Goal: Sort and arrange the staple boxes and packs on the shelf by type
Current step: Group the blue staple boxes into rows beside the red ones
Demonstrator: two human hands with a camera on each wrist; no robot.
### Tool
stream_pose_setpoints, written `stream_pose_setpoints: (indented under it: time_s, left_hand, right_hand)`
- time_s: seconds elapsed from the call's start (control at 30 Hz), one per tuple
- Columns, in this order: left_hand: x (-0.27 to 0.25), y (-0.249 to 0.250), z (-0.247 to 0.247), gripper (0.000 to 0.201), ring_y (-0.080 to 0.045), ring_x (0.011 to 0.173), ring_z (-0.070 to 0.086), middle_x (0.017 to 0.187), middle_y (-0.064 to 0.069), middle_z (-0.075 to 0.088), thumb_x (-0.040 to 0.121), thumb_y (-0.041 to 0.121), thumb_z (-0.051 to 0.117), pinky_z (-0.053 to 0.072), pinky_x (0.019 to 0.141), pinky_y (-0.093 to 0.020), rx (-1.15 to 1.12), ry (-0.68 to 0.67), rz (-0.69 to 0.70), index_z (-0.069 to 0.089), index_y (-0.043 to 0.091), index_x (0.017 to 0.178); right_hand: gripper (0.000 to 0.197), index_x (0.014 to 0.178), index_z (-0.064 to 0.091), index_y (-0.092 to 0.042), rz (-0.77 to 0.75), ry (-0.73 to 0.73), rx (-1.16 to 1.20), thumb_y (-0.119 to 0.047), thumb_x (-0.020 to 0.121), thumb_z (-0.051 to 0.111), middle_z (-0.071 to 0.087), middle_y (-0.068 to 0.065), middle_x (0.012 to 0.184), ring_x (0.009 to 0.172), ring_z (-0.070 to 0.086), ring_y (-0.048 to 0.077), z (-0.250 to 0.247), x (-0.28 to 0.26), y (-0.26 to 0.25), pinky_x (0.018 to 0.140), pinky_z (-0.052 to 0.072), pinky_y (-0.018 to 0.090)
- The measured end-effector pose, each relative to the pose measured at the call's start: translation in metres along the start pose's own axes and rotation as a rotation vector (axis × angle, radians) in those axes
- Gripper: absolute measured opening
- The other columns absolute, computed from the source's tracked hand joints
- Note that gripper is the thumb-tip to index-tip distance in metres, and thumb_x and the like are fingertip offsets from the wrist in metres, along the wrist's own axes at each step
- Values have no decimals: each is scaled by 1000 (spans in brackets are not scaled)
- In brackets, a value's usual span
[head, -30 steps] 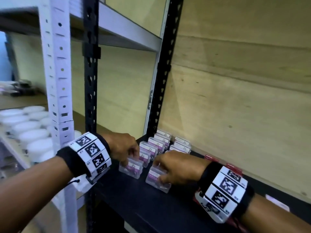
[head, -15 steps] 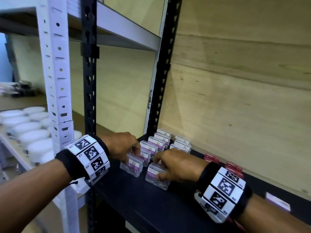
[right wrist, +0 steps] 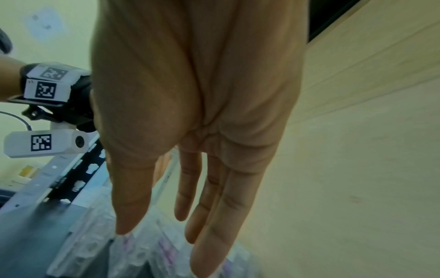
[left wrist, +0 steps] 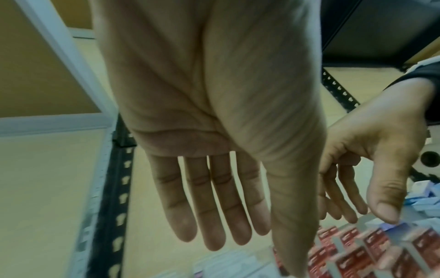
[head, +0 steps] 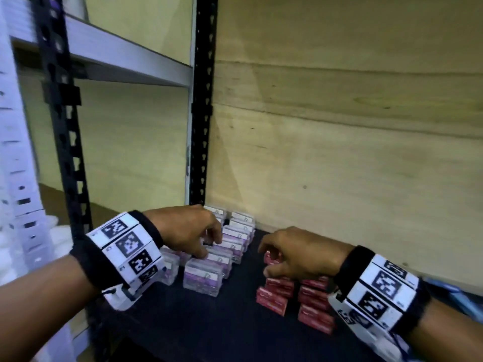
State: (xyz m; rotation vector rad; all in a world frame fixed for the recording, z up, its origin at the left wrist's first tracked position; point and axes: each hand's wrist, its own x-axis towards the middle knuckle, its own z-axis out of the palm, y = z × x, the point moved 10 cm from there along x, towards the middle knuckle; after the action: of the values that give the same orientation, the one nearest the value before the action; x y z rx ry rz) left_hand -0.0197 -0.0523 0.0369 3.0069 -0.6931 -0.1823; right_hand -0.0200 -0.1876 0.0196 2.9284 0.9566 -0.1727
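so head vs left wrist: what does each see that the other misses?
Head only: the clear packs in rows at the shelf's back left corner, the left hand's back over them, both wristbands.

Left wrist only: the left palm, fingers straight and holding nothing; the right hand's open palm side; blue boxes beyond it.

Both: the red boxes, the right hand over them, the black upright, the wood back wall.

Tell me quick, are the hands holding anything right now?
Left hand: open, fingers straight, holding nothing, over the clear packs.
Right hand: open, holding nothing, over the red boxes.
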Motion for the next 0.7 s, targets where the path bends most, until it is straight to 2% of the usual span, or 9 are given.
stream_pose_setpoints:
  time_s: [0.07,0.17,0.27,0.33,0.4,0.53,0.6,0.7]
  left_hand:
    - [15,27,-1,34,0,92,56,110,15,60,85,33,71,49,78,-16,15,-8,52,62,31,118]
    - [36,65,0,32,-4,98,57,110,14,62,85,38,70,49,83,-22,43,-18,124,64,33,116]
    - [57,107,2,30,-6,96,59,107,13,64,86,39,69,46,74,-15,40,-38,200,64,31,115]
    - [70,131,6,30,-6,93,59,105,14,63,87,41,68,47,76,-19,44,-60,241,64,31,115]
    - [82,154,9,30,-6,93,58,103,14,62,87,42,67,46,77,-21,58,-86,272,65,30,115]
    - [106,196,10,29,-7,95,60,102,15,64,88,41,66,50,85,-27,89,-118,329,66,30,115]
    - [120,215,13,30,-8,94,60,99,15,63,87,42,66,50,85,-27,116,-131,353,66,29,114]
    - [140,241,21,30,-9,95,60,105,12,66,87,43,66,50,85,-27,155,-159,381,66,28,114]
  right_hand:
    - [44,127,57,-25,75,-25,0,-44,88,68,65,-1,116,102,61,20,1,-22,31,87,52,34]
    - [43,127,58,-24,186,-48,-8,-41,89,68,65,-2,115,100,60,18,-1,-55,77,85,50,30]
    - [47,128,58,-25,308,-74,0,-46,88,68,63,-4,115,100,59,17,-1,-92,123,87,48,29]
    - [45,128,58,-26,382,-93,13,-45,89,67,63,-4,120,103,59,16,2,-116,150,88,46,28]
    - [41,126,59,-28,444,-103,36,-44,90,66,64,-6,120,97,57,13,6,-138,174,86,45,27]
    - [38,124,60,-30,533,-132,78,-45,89,67,62,-10,115,94,55,12,18,-169,212,84,43,26]
    - [37,122,61,-29,558,-146,94,-44,89,67,59,-11,109,94,55,12,25,-178,229,83,42,25]
    - [35,120,62,-27,588,-165,118,-41,89,68,61,-10,108,97,57,13,35,-187,252,83,43,25]
